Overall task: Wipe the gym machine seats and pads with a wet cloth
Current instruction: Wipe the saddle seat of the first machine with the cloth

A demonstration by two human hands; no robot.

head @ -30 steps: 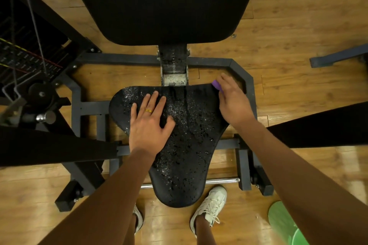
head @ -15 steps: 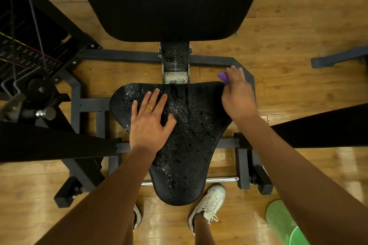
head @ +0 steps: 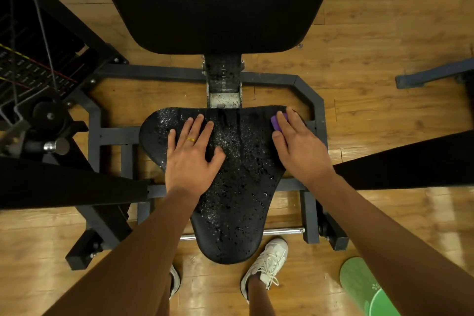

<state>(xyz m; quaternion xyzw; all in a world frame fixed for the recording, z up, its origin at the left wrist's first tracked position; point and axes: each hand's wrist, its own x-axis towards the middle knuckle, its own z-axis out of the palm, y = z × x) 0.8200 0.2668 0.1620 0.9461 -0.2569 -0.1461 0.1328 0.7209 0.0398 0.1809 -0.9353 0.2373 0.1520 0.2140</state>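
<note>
the cloth (head: pixel 278 122) is a small purple wad, soft and light. judging by the wet seat it is soaked, so it will likely squash flat and slide easily under a palm. it sits on the far right corner of the seat (head: pixel 238 187), mostly hidden under the right hand (head: pixel 300 151). only a purple edge shows between forefinger and thumb. the grip there is a flat press: fingers laid nearly straight over the cloth, thumb alongside its near edge, nothing visibly curled round it. it seems best kept under the fingers and palm rather than pinched, since so small a wet wad could slip out sideways on a hard stroke.

the left hand (head: pixel 191 159) lies spread on the left half of the seat, holding nothing, probably steadying. the seat is black and textured, wide at the far end and narrowing toward the person, beaded all over with water. it looks firm and slick. the back pad (head: pixel 218 2) beyond looks matte and dry, so i judge it is not yet wiped.
</note>
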